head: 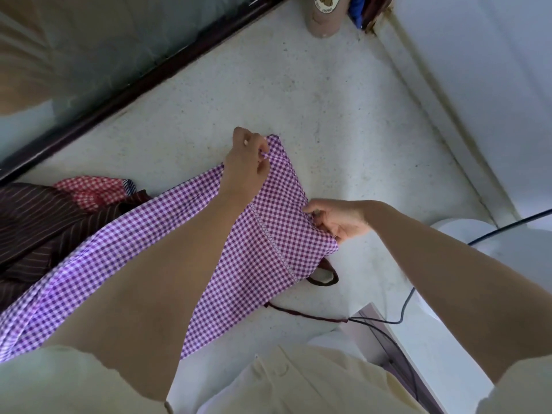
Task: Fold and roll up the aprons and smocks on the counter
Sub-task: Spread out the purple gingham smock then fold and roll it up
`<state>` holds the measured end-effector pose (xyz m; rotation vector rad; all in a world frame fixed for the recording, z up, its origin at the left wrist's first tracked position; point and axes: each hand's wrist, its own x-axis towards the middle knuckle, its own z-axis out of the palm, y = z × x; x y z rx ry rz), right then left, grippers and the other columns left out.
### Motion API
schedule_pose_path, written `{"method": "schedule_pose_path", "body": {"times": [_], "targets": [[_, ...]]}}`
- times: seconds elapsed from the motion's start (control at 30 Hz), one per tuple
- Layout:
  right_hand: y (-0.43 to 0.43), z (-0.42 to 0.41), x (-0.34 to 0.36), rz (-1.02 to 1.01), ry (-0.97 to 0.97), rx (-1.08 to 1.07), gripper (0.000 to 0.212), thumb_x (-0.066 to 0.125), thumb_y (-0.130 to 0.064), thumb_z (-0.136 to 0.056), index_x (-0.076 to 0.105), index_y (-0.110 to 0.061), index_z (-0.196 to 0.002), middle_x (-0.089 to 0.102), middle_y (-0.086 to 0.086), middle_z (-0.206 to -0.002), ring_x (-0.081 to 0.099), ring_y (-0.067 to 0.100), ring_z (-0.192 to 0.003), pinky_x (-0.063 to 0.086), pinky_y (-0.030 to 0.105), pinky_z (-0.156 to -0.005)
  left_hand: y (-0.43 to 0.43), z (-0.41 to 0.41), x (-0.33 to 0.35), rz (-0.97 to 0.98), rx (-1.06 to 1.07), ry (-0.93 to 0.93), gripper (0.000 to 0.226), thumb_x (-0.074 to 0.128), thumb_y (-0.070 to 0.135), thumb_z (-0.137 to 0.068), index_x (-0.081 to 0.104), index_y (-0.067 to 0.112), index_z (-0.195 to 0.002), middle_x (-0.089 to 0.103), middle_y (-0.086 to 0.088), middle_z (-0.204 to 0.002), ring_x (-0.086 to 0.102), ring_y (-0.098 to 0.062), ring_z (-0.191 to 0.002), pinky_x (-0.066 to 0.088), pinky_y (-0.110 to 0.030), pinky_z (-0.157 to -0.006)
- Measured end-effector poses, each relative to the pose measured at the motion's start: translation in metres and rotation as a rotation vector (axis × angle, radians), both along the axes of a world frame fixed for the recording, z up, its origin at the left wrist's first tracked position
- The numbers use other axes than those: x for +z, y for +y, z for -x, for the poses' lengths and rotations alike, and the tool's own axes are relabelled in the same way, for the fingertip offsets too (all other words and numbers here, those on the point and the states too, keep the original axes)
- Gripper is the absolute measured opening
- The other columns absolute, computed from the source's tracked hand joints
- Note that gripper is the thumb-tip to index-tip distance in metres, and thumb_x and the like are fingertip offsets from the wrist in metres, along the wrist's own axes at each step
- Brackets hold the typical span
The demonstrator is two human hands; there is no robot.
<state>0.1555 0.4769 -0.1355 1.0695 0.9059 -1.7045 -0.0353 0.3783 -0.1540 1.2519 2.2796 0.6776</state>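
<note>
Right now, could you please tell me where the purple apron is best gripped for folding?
Take the purple apron by its short right-hand end, one corner each. The left hand pinches the far corner, the right hand the near one, coming from above. The cloth runs as a long strip to the left, so that end probably folds over most evenly.

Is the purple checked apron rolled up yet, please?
No: the apron stretches unrolled along the counter, left hand and right hand pinching one end.
</note>
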Motion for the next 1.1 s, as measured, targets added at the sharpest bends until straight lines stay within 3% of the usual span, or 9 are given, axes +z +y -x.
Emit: {"method": "schedule_pose_path", "body": {"times": [0.17, 0.3, 0.47, 0.67, 0.73, 0.83, 0.93, 1.0, 1.1], "targets": [[-0.004, -0.006, -0.006, -0.020, -0.005, 0.166, 0.067, 0.062, -0.022, -0.091, 0.030, -0.016, -0.149, 0.049, 0.009, -0.143, 0.049, 0.029, -0.130, 0.041, 0.046, -0.109, -0.005, -0.002, -0.005, 0.129, -0.265, 0.156, 0.039, 0.058, 0.019, -0.093, 0.055, 0.014, -0.132, 0.049, -0.007, -0.133, 0.037, -0.027, -0.130, 0.033, -0.039, -0.112], [-0.009, -0.008, -0.006, -0.092, -0.035, 0.192, 0.066, 0.060, -0.028, -0.093, 0.028, -0.017, -0.150, 0.046, 0.010, -0.146, 0.046, 0.031, -0.132, 0.041, 0.047, -0.108, -0.007, -0.004, -0.006, 0.262, -0.341, 0.137, 0.068, 0.057, 0.035, -0.095, 0.024, 0.022, -0.153, 0.014, -0.006, -0.161, 0.009, -0.027, -0.148, 0.014, -0.045, -0.121], [-0.009, -0.008, -0.002, -0.236, -0.062, 0.182, 0.062, 0.066, -0.018, -0.090, 0.036, -0.013, -0.145, 0.050, 0.012, -0.141, 0.048, 0.033, -0.130, 0.046, 0.047, -0.103, -0.014, -0.004, -0.017, 0.404, -0.465, 0.231, 0.097, 0.056, 0.054, -0.090, -0.010, 0.022, -0.154, -0.019, -0.005, -0.161, -0.015, -0.025, -0.149, -0.006, -0.046, -0.120], [-0.012, -0.011, 0.000, -0.165, -0.078, 0.126, 0.059, 0.054, -0.025, -0.097, 0.029, -0.012, -0.150, 0.046, 0.010, -0.146, 0.044, 0.031, -0.134, 0.040, 0.048, -0.110, -0.014, -0.004, -0.020, 0.396, -0.458, 0.224, 0.103, 0.056, 0.061, -0.086, -0.012, 0.023, -0.154, -0.020, -0.006, -0.161, -0.017, -0.026, -0.148, -0.007, -0.048, -0.120], [-0.009, -0.009, 0.004, -0.212, -0.078, 0.141, 0.057, 0.057, -0.025, -0.097, 0.034, -0.010, -0.147, 0.049, 0.012, -0.143, 0.048, 0.032, -0.130, 0.046, 0.046, -0.105, -0.014, -0.004, -0.022, 0.394, -0.457, 0.222, 0.104, 0.056, 0.062, -0.085, -0.012, 0.024, -0.154, -0.020, -0.005, -0.161, -0.017, -0.025, -0.148, -0.007, -0.048, -0.120], [0.000, 0.000, 0.020, -0.429, -0.075, 0.356, 0.042, 0.066, -0.035, -0.091, 0.056, -0.005, -0.119, 0.065, 0.015, -0.114, 0.065, 0.030, -0.102, 0.057, 0.040, -0.084, -0.014, -0.004, -0.022, 0.396, -0.458, 0.231, 0.104, 0.055, 0.063, -0.085, -0.013, 0.024, -0.153, -0.021, -0.005, -0.161, -0.017, -0.026, -0.148, -0.007, -0.048, -0.120], [0.005, 0.014, 0.031, -0.790, 0.002, 0.667, 0.039, 0.067, -0.047, -0.087, 0.061, -0.009, -0.083, 0.064, 0.002, -0.078, 0.059, 0.015, -0.069, 0.051, 0.029, -0.076, -0.014, -0.004, -0.023, 0.403, -0.453, 0.240, 0.105, 0.054, 0.064, -0.085, -0.014, 0.025, -0.153, -0.021, -0.005, -0.161, -0.017, -0.025, -0.148, -0.007, -0.048, -0.120], [-0.002, 0.024, 0.027, -1.018, 0.113, 0.648, 0.035, 0.065, -0.044, -0.089, 0.065, -0.010, -0.095, 0.067, 0.001, -0.089, 0.060, 0.016, -0.078, 0.046, 0.027, -0.077, -0.013, -0.004, -0.024, 0.403, -0.452, 0.244, 0.105, 0.054, 0.064, -0.085, -0.014, 0.025, -0.153, -0.022, -0.005, -0.160, -0.017, -0.025, -0.148, -0.006, -0.048, -0.120], [-0.015, 0.031, 0.018, -0.960, 0.139, 0.603, 0.031, 0.062, -0.033, -0.093, 0.064, -0.008, -0.111, 0.069, 0.004, -0.101, 0.064, 0.021, -0.085, 0.049, 0.027, -0.082, -0.014, -0.004, -0.025, 0.388, -0.454, 0.247, 0.105, 0.056, 0.064, -0.085, -0.014, 0.025, -0.153, -0.021, -0.004, -0.161, -0.017, -0.025, -0.148, -0.008, -0.046, -0.119]]}}
